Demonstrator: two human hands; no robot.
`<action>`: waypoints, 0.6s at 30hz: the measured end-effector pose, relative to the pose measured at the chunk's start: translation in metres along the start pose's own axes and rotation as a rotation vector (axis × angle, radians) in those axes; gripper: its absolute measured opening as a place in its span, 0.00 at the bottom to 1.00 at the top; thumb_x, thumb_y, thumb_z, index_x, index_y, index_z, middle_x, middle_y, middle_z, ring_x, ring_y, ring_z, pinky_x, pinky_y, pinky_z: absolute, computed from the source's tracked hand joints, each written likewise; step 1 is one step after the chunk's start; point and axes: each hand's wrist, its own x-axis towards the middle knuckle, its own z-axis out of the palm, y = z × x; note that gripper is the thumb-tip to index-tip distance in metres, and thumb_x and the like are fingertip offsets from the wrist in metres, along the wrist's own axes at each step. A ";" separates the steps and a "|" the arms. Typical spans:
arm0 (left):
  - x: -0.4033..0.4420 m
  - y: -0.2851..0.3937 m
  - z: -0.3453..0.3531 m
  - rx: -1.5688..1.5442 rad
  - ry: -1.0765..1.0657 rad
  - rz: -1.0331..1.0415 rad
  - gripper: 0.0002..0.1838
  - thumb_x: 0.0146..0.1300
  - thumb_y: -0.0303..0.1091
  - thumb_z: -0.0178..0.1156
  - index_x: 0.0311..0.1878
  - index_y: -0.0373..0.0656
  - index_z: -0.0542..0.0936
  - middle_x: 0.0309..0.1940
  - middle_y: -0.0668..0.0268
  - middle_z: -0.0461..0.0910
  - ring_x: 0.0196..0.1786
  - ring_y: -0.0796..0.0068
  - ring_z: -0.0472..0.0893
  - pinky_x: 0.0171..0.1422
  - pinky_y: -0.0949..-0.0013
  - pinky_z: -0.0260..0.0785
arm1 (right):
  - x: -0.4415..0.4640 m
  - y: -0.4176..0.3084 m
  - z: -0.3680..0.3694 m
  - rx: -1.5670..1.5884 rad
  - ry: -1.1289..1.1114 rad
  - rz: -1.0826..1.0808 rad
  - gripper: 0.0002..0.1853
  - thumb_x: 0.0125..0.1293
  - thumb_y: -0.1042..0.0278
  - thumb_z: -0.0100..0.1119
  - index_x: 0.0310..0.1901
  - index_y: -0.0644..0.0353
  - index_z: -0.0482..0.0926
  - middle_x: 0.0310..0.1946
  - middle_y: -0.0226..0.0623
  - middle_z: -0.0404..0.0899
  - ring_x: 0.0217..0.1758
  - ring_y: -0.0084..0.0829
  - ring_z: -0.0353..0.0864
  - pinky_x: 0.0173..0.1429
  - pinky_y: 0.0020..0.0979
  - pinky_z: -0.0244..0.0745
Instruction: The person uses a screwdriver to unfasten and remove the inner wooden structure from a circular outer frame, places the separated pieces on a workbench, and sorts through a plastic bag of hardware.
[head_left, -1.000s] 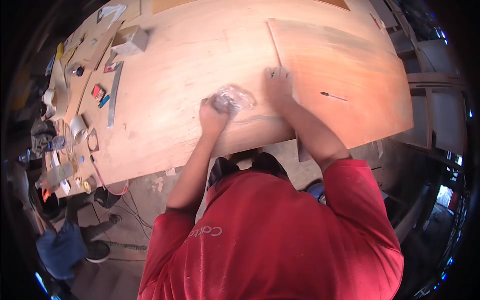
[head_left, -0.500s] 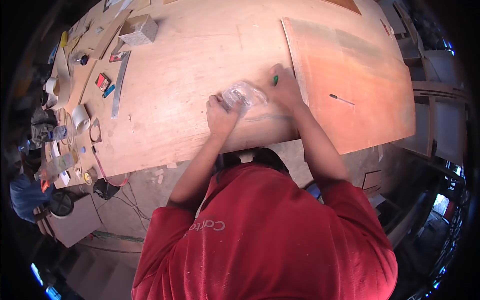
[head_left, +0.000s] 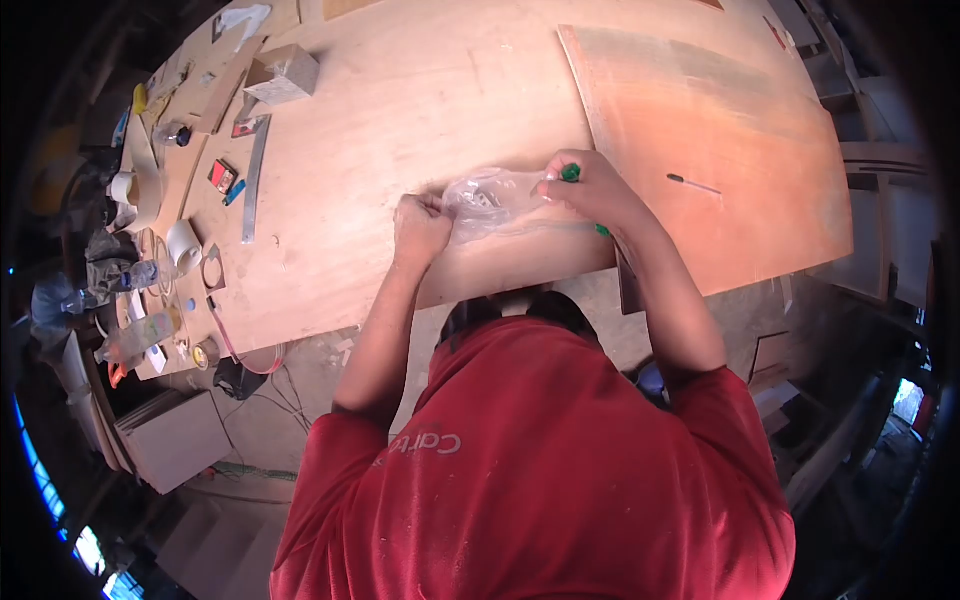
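Observation:
A clear plastic bag (head_left: 485, 205) with small shiny pieces inside is stretched across the table top between my hands. My left hand (head_left: 422, 228) is closed in a pinch at the bag's left side. Closed around a small green object (head_left: 570, 173), my right hand (head_left: 592, 188) has its fingertips at the bag's right edge. Another bit of green (head_left: 602, 230) shows beneath the right wrist; whether both belong to one thing I cannot tell.
A reddish wood panel (head_left: 730, 130) lies on the table (head_left: 370, 130) at the right, with a pen (head_left: 693, 184) on it. To the left are a metal ruler (head_left: 256, 180), a red-and-black box (head_left: 222, 177), a blue cutter (head_left: 235, 192), a cardboard box (head_left: 283, 76) and tape rolls (head_left: 184, 246).
My right hand has come down and turned, its fingertips now at the bag's edge. My left hand has shifted slightly left and down, and the bag is spread wider.

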 end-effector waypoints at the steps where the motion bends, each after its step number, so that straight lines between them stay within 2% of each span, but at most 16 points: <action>1: 0.002 0.008 -0.004 -0.047 -0.047 -0.041 0.14 0.55 0.36 0.77 0.28 0.34 0.84 0.33 0.50 0.81 0.35 0.56 0.83 0.45 0.57 0.77 | -0.006 -0.007 -0.001 0.052 0.009 -0.028 0.11 0.64 0.63 0.72 0.38 0.62 0.84 0.29 0.36 0.83 0.30 0.23 0.81 0.32 0.30 0.76; 3: 0.004 0.000 0.001 -0.044 0.019 0.028 0.15 0.56 0.36 0.77 0.28 0.34 0.84 0.33 0.51 0.81 0.35 0.57 0.83 0.45 0.57 0.77 | -0.009 -0.004 0.002 0.112 0.009 -0.039 0.11 0.63 0.62 0.72 0.38 0.62 0.85 0.29 0.36 0.84 0.31 0.24 0.81 0.34 0.31 0.77; 5: 0.001 0.000 0.000 -0.040 0.072 0.110 0.16 0.57 0.37 0.77 0.29 0.34 0.84 0.33 0.51 0.81 0.34 0.58 0.82 0.44 0.58 0.76 | -0.002 0.008 0.005 -0.141 0.076 -0.156 0.15 0.61 0.59 0.73 0.38 0.63 0.84 0.30 0.39 0.84 0.33 0.30 0.82 0.40 0.35 0.79; 6: -0.001 0.003 0.000 0.028 0.085 0.164 0.16 0.58 0.37 0.77 0.31 0.33 0.83 0.31 0.55 0.81 0.32 0.64 0.81 0.41 0.61 0.75 | 0.001 0.010 0.003 -0.141 0.089 -0.161 0.15 0.61 0.59 0.73 0.38 0.63 0.84 0.30 0.39 0.84 0.33 0.30 0.82 0.40 0.35 0.79; 7: -0.004 0.007 0.000 0.095 0.094 0.206 0.17 0.59 0.37 0.77 0.32 0.32 0.82 0.29 0.59 0.81 0.31 0.70 0.79 0.38 0.65 0.74 | 0.002 0.013 0.004 -0.176 0.087 -0.142 0.16 0.60 0.58 0.73 0.38 0.63 0.85 0.30 0.43 0.85 0.34 0.35 0.84 0.43 0.37 0.79; 8: -0.008 0.009 0.001 0.099 0.083 0.199 0.17 0.59 0.37 0.77 0.32 0.32 0.82 0.29 0.59 0.81 0.31 0.70 0.79 0.38 0.65 0.74 | -0.001 0.018 0.009 -0.205 0.076 -0.112 0.17 0.59 0.57 0.72 0.38 0.64 0.85 0.31 0.47 0.85 0.35 0.39 0.85 0.46 0.39 0.79; 9: -0.010 0.012 0.000 0.078 0.077 0.217 0.17 0.59 0.37 0.76 0.31 0.32 0.83 0.31 0.53 0.81 0.33 0.62 0.81 0.41 0.61 0.75 | -0.001 0.026 0.015 -0.198 0.074 -0.103 0.17 0.59 0.57 0.72 0.38 0.64 0.85 0.31 0.47 0.85 0.35 0.39 0.85 0.46 0.39 0.79; 10: -0.006 0.014 -0.001 0.059 0.075 0.243 0.16 0.60 0.38 0.74 0.31 0.32 0.83 0.34 0.48 0.81 0.35 0.55 0.82 0.44 0.56 0.76 | 0.004 0.034 0.021 -0.239 0.078 -0.188 0.15 0.60 0.59 0.72 0.35 0.65 0.83 0.28 0.43 0.82 0.32 0.34 0.80 0.42 0.37 0.75; 11: -0.003 0.014 0.000 0.067 0.067 0.249 0.16 0.60 0.38 0.74 0.31 0.32 0.83 0.34 0.48 0.81 0.35 0.55 0.82 0.44 0.56 0.76 | 0.006 0.034 0.027 -0.278 0.086 -0.272 0.15 0.61 0.62 0.72 0.33 0.66 0.81 0.24 0.38 0.78 0.29 0.28 0.75 0.38 0.36 0.71; 14: 0.003 0.011 -0.002 0.095 -0.035 0.218 0.15 0.61 0.36 0.71 0.31 0.31 0.83 0.32 0.47 0.82 0.34 0.53 0.83 0.44 0.55 0.76 | 0.004 0.033 0.043 -0.265 0.076 -0.266 0.15 0.60 0.61 0.72 0.32 0.67 0.81 0.25 0.43 0.79 0.29 0.31 0.75 0.39 0.37 0.71; 15: 0.007 0.011 -0.004 0.042 -0.099 0.111 0.13 0.61 0.34 0.70 0.31 0.30 0.83 0.30 0.47 0.83 0.33 0.53 0.83 0.44 0.54 0.76 | 0.005 0.034 0.046 -0.256 0.076 -0.263 0.15 0.60 0.61 0.72 0.32 0.67 0.81 0.25 0.43 0.79 0.29 0.31 0.75 0.39 0.37 0.71; 16: 0.010 0.010 -0.006 -0.010 -0.162 0.004 0.12 0.60 0.33 0.68 0.31 0.30 0.83 0.28 0.47 0.84 0.32 0.53 0.84 0.44 0.54 0.76 | 0.006 0.035 0.049 -0.231 0.063 -0.212 0.16 0.58 0.59 0.72 0.34 0.67 0.83 0.30 0.49 0.83 0.35 0.42 0.81 0.43 0.40 0.75; 17: 0.011 0.010 -0.007 -0.001 -0.168 0.002 0.12 0.60 0.33 0.68 0.31 0.30 0.83 0.28 0.47 0.84 0.32 0.53 0.84 0.44 0.54 0.76 | 0.006 0.036 0.052 -0.206 0.049 -0.159 0.18 0.57 0.56 0.71 0.36 0.66 0.85 0.34 0.54 0.86 0.40 0.53 0.87 0.48 0.43 0.79; 18: 0.011 0.010 -0.007 0.058 -0.131 0.037 0.11 0.58 0.32 0.67 0.30 0.30 0.83 0.25 0.48 0.83 0.30 0.54 0.84 0.42 0.55 0.76 | 0.007 0.039 0.055 -0.197 0.050 -0.153 0.18 0.57 0.56 0.71 0.36 0.66 0.85 0.34 0.54 0.86 0.40 0.53 0.87 0.48 0.43 0.79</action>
